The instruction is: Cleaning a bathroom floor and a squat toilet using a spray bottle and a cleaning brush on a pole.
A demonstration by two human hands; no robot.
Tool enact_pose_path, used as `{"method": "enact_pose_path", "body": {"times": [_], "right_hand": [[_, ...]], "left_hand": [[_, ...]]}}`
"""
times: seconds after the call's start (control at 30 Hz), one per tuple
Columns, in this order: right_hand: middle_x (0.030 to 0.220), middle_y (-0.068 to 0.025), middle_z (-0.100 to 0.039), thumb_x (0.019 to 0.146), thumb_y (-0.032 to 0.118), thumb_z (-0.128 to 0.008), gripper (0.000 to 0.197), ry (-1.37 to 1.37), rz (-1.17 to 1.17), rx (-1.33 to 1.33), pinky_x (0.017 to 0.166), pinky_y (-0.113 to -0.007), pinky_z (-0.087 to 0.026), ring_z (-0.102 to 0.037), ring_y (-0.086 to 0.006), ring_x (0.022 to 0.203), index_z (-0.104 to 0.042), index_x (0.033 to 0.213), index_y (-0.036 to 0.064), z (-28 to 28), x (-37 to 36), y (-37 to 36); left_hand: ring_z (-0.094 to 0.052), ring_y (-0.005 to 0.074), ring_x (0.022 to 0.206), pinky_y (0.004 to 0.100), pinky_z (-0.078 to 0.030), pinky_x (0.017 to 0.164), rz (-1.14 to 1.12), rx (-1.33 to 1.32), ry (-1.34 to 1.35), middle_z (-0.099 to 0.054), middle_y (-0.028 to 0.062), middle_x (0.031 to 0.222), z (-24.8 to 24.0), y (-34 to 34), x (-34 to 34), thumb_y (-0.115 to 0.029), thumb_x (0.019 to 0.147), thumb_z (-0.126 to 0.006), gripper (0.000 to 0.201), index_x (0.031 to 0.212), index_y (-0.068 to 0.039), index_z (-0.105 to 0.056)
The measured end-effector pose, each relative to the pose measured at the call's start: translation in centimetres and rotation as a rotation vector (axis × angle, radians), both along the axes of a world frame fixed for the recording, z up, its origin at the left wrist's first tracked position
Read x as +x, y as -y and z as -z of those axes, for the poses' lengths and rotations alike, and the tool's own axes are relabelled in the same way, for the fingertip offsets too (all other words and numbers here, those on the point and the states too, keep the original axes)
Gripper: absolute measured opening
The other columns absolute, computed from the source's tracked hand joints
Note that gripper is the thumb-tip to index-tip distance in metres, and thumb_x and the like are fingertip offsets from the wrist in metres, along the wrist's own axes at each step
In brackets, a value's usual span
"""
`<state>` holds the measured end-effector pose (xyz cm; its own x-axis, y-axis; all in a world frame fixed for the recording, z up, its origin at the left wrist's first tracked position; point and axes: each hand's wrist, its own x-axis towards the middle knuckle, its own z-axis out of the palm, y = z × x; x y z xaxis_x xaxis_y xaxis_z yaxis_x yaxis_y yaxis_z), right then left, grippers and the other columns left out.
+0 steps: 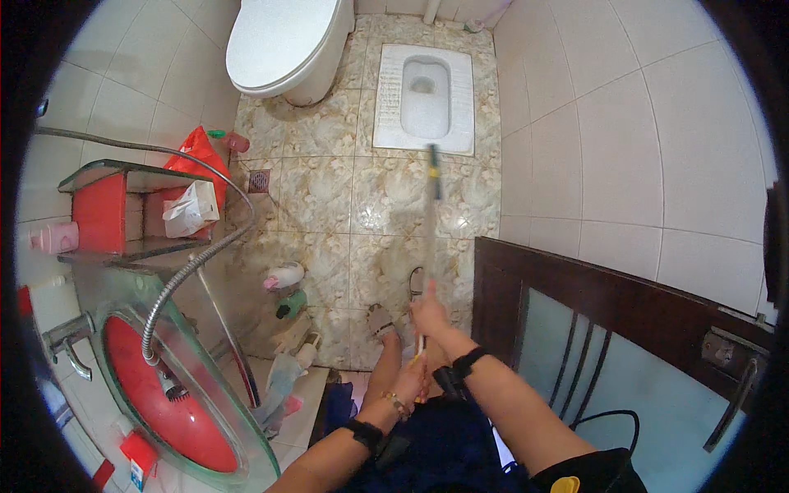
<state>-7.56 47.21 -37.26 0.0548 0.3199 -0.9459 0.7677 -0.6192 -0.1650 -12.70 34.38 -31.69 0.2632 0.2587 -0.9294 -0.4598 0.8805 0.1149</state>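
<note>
With both hands I grip a long-handled cleaning tool (431,234), its pale pole slanting away from my body. My right hand (429,312) is wrapped round the pole farther out. Closer to my body, my left hand (408,380) closes on the lower part of the pole. The tool's far end is narrow and dark green with a yellow band, slightly blurred, by the near edge of the white squat toilet (425,146). From here I cannot tell whether it touches the tiled floor (386,193) or what kind of head it has.
A white sit-down toilet (283,45) stands at the far left. A glass washbasin (168,394) with a red bowl and a hanging shower hose (234,234) lies left. Bottles (286,276) stand on the floor beside a drain (259,181). A dark-framed door (567,283) is on the right.
</note>
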Motion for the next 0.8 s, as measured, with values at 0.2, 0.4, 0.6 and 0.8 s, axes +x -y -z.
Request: {"method": "enact_pose_path", "body": {"times": [0.2, 0.4, 0.6, 0.8], "right_hand": [[0.099, -0.0236, -0.053, 0.081, 0.019, -0.051, 0.076, -0.886, 0.714, 0.218, 0.052, -0.036, -0.051, -0.060, -0.0284, 0.068, 0.002, 0.136, 0.0104, 14.5, 4.8, 8.1], [0.106, -0.0255, -0.051, 0.082, 0.022, -0.052, 0.082, -0.093, 0.034, 0.170, 0.048, -0.035, -0.050, -0.061, -0.0271, 0.066, 0.008, 0.135, 0.0059, 7.8, 5.7, 3.2], [0.109, -0.0265, -0.050, 0.084, 0.027, -0.049, 0.083, -0.120, -0.045, 0.182, 0.054, -0.039, -0.051, -0.059, -0.0344, 0.072, 0.014, 0.134, 0.0082, 7.7, 4.4, 3.2], [0.095, -0.0217, -0.053, 0.085, 0.032, -0.046, 0.070, -1.170, 0.496, 0.096, 0.053, -0.042, -0.048, -0.059, -0.0275, 0.065, -0.005, 0.137, 0.0092, 14.0, 4.4, 8.4]], "left_hand": [[-0.043, 0.0149, 0.036, 0.0283, -0.038, 0.032, 0.130, 0.207, -0.259, -0.043, 0.0038, 0.051, -0.3, 1.5, -0.2, -0.031, 0.090, -0.038, 0.030, 0.111, -0.009, -0.040], [-0.041, 0.0129, 0.035, 0.0263, -0.034, 0.030, 0.234, 0.045, -0.032, -0.040, 0.0003, 0.048, 2.4, 0.1, 2.7, -0.039, 0.089, -0.040, 0.028, 0.081, -0.012, -0.041], [-0.037, 0.0130, 0.033, 0.0262, -0.032, 0.030, 0.069, -0.027, 0.008, -0.038, -0.0004, 0.048, 2.2, 1.2, 1.5, -0.042, 0.088, -0.039, 0.032, 0.078, -0.012, -0.041], [-0.040, 0.0132, 0.036, 0.0268, -0.032, 0.031, 0.065, 0.055, -0.185, -0.042, 0.0021, 0.056, -0.9, 1.8, -0.4, -0.044, 0.088, -0.037, 0.036, 0.090, -0.008, -0.043]]}}
